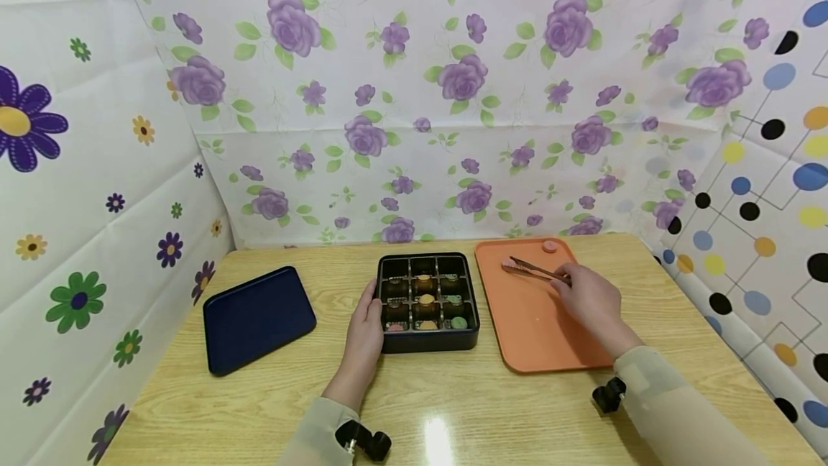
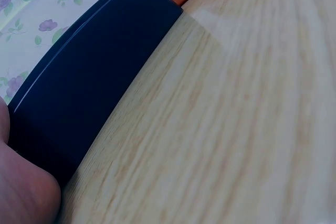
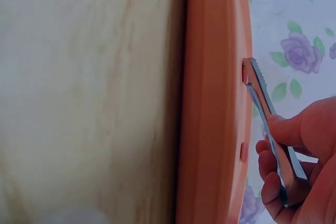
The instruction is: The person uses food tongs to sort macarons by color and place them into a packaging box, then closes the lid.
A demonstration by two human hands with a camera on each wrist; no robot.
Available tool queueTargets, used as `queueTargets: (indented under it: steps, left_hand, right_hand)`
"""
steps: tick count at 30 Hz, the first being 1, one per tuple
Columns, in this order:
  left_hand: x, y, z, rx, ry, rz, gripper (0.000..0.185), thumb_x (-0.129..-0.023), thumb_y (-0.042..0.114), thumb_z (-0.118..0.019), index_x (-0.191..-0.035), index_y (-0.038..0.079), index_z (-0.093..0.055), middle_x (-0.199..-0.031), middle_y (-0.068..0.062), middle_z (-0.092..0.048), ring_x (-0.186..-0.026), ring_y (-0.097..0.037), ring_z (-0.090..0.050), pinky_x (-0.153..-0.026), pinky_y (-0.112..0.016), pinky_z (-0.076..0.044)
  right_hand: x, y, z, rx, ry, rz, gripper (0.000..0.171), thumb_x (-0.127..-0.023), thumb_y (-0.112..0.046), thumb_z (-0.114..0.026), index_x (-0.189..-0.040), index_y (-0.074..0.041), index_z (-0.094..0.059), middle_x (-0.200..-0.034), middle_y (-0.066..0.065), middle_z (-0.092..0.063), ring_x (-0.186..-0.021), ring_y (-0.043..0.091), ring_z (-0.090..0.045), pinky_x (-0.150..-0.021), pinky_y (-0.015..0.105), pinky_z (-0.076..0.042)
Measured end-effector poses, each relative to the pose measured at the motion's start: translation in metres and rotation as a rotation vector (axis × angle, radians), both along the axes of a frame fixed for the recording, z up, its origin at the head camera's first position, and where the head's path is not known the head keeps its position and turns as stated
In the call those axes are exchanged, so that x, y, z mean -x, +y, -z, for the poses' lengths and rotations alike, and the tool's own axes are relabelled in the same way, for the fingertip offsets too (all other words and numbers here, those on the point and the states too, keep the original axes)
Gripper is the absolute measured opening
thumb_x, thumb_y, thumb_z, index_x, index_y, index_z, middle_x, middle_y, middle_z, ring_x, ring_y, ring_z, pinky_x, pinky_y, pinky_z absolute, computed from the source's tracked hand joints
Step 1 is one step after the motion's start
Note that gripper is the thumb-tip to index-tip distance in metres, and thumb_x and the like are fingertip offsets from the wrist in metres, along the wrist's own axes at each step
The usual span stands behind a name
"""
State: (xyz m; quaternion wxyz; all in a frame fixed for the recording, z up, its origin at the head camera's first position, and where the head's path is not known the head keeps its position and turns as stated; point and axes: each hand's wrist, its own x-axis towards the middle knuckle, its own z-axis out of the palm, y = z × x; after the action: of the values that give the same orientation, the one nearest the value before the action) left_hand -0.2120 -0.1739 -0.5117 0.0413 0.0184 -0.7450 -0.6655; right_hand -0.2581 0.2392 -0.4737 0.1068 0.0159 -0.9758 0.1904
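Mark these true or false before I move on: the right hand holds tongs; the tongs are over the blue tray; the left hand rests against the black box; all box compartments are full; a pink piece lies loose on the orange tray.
1. The right hand holds tongs. True.
2. The tongs are over the blue tray. False: they are over the orange tray, tips at a pink piece.
3. The left hand rests against the black box. True.
4. All box compartments are full. False: several look empty.
5. Another pink piece lies loose at the orange tray's far edge. True.
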Motion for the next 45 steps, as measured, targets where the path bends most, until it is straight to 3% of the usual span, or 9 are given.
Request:
queueTargets:
  steps: [8, 16, 30, 40, 45]
  left_hand:
    - [-0.0005, 0.0000, 0.0003, -0.006, -0.003, 0.007, 0.055, -0.123, 0.025, -0.035, -0.177, 0.018, -0.029, -0.182, -0.013, -0.021, -0.168, -0.039, -0.015, -0.133, -0.064, -0.018]
    - [0.0002, -0.0006, -0.0001, 0.011, 0.000, 0.005, 0.055, -0.123, 0.027, -0.034, -0.177, 0.017, -0.029, -0.182, -0.012, -0.022, -0.167, -0.039, -0.017, -0.132, -0.064, -0.019]
    - [-0.0017, -0.0011, -0.0005, -0.016, 0.004, 0.017, 0.056, -0.123, 0.025, -0.033, -0.178, 0.018, -0.027, -0.182, -0.010, -0.021, -0.168, -0.036, -0.014, -0.133, -0.062, -0.017]
    - [-0.0010, -0.0005, -0.0002, -0.004, 0.003, 0.005, 0.055, -0.123, 0.024, -0.034, -0.177, 0.016, -0.028, -0.182, -0.013, -0.022, -0.168, -0.038, -0.016, -0.133, -0.063, -0.018]
    - [-0.0008, -0.0002, -0.0005, -0.004, 0.004, 0.008, 0.056, -0.123, 0.026, -0.034, -0.177, 0.016, -0.028, -0.182, -0.013, -0.022, -0.168, -0.038, -0.015, -0.133, -0.064, -0.018]
  right_hand:
    - [-0.0011, -0.0006, 0.0021, -0.003, 0.028, 0.005, 0.021, -0.110, -0.024, -0.072, -0.121, -0.006, -0.078, -0.106, 0.014, -0.078, -0.077, 0.025, -0.069, -0.061, 0.046, -0.054]
    - [-0.0022, -0.0028, -0.0009, 0.003, 0.070, 0.005, 0.019, -0.111, -0.022, -0.072, -0.121, -0.008, -0.078, -0.106, 0.015, -0.079, -0.076, 0.026, -0.070, -0.058, 0.044, -0.052]
    - [-0.0017, -0.0031, -0.0003, -0.001, 0.041, 0.011, 0.017, -0.111, -0.021, -0.071, -0.120, -0.008, -0.079, -0.109, 0.015, -0.080, -0.081, 0.029, -0.072, -0.061, 0.047, -0.055]
    - [-0.0031, -0.0060, -0.0057, 0.006, 0.074, 0.008, 0.015, -0.110, -0.022, -0.072, -0.116, -0.011, -0.079, -0.103, 0.012, -0.079, -0.072, 0.024, -0.068, -0.056, 0.042, -0.050]
    - [-0.0042, -0.0065, -0.0070, 0.002, 0.080, 0.006, 0.015, -0.110, -0.022, -0.073, -0.116, -0.011, -0.080, -0.106, 0.013, -0.080, -0.076, 0.027, -0.071, -0.058, 0.044, -0.053]
